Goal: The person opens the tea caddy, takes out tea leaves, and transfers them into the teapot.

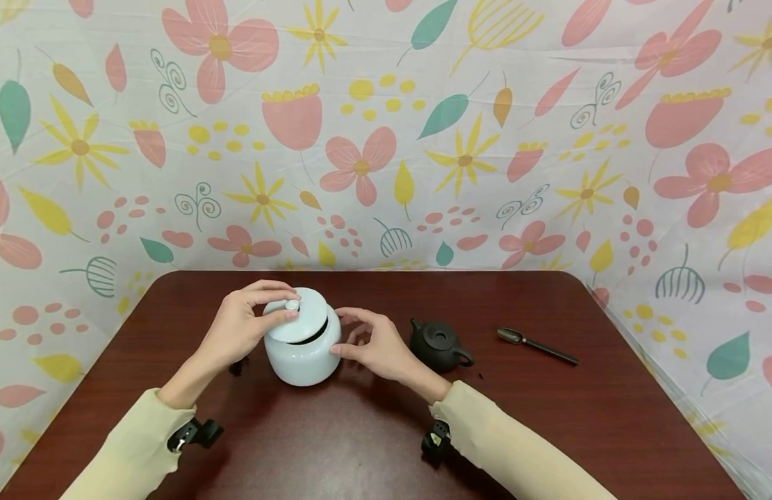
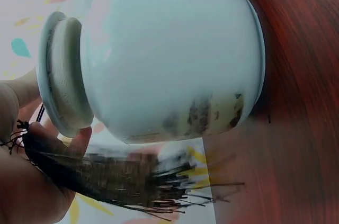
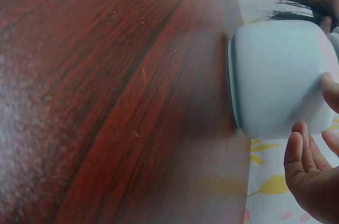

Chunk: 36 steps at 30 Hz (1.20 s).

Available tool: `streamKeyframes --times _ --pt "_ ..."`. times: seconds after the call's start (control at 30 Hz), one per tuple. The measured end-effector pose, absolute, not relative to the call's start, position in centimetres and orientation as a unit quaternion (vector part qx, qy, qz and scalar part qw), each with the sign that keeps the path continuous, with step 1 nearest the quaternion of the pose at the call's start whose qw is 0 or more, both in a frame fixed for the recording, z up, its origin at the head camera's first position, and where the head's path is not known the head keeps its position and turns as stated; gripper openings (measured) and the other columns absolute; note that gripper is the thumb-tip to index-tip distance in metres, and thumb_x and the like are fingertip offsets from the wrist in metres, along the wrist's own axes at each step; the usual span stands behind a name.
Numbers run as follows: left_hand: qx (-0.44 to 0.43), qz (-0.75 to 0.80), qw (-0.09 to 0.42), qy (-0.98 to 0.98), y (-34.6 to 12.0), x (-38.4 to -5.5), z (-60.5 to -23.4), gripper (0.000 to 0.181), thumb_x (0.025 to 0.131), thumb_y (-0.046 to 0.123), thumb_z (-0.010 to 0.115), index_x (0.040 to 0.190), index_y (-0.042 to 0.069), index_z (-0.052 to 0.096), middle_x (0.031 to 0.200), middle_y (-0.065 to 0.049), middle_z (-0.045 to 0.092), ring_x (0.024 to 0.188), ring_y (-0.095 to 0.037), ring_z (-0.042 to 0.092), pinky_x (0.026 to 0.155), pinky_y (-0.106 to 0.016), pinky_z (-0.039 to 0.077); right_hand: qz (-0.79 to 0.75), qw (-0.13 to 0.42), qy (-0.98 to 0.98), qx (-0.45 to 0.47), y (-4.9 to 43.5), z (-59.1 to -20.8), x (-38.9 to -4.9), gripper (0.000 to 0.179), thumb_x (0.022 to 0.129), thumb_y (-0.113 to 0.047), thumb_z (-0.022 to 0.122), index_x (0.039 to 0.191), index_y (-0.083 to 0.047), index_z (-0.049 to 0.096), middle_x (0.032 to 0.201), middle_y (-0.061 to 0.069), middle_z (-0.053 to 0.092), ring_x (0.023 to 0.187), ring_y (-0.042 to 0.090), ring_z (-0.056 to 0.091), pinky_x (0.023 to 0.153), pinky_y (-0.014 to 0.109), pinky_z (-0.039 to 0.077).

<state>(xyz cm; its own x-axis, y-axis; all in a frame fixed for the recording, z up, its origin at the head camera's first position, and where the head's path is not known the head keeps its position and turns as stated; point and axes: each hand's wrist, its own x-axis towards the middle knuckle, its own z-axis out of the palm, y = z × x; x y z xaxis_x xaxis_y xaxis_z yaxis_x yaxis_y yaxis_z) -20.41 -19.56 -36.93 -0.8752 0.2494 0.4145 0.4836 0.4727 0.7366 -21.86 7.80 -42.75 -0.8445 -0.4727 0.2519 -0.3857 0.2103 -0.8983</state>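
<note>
A round white jar (image 1: 304, 364) stands on the table with its pale lid (image 1: 308, 321) tilted up, a dark gap showing along the rim. My left hand (image 1: 238, 326) pinches the lid at its small knob. In the left wrist view the lid's cream-coloured plug (image 2: 71, 75) sits outside the jar's mouth. A black tassel (image 2: 106, 173) hangs by the left hand, in front of the jar. My right hand (image 1: 379, 344) curves round the jar's right side, thumb at the front and index finger toward the back.
Right of the right hand is a small dark teapot (image 1: 438, 345), its handle toward the right. Farther right lies a scoop (image 1: 536, 345) with a dark handle. A dark speck (image 1: 481, 376) lies near the teapot. Patterned cloth (image 1: 386, 139) hangs behind the table.
</note>
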Motion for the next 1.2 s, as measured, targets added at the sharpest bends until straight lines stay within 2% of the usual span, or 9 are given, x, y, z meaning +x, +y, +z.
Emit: streamKeyframes --times 0.47,0.8,1.2 --pt "-0.218 -0.452 0.107 -0.859 -19.23 -20.93 -37.48 0.022 0.091 0.019 0.087 0.112 0.018 0.083 0.122 0.003 0.071 0.120 -0.016 0.061 0.092 -0.035 0.050 -0.567 0.037 0.775 -0.276 7.76 -42.48 -21.58 0.059 0.091 -0.010 0.085 0.145 -0.006 0.062 0.126 0.017 0.066 0.085 0.032 0.068 0.055 0.034 0.057" --pt "-0.217 -0.451 0.099 -0.860 -19.16 -21.08 -37.56 0.022 0.091 0.018 0.086 0.112 0.018 0.083 0.122 0.003 0.071 0.123 -0.018 0.061 0.096 -0.045 0.049 -0.559 0.037 0.782 -0.273 7.69 -42.64 -21.79 0.057 0.091 -0.014 0.085 0.144 -0.009 0.064 0.122 0.013 0.067 0.082 0.023 0.068 0.057 0.035 0.058" --pt "-0.222 -0.465 0.086 -0.853 -19.23 -21.23 -37.63 0.022 0.092 0.018 0.086 0.113 0.017 0.083 0.123 0.001 0.071 0.123 -0.019 0.061 0.100 -0.051 0.048 -0.557 0.040 0.784 -0.271 7.74 -42.52 -21.77 0.057 0.091 -0.013 0.085 0.144 -0.009 0.064 0.123 0.013 0.067 0.083 0.023 0.068 0.056 0.036 0.058"
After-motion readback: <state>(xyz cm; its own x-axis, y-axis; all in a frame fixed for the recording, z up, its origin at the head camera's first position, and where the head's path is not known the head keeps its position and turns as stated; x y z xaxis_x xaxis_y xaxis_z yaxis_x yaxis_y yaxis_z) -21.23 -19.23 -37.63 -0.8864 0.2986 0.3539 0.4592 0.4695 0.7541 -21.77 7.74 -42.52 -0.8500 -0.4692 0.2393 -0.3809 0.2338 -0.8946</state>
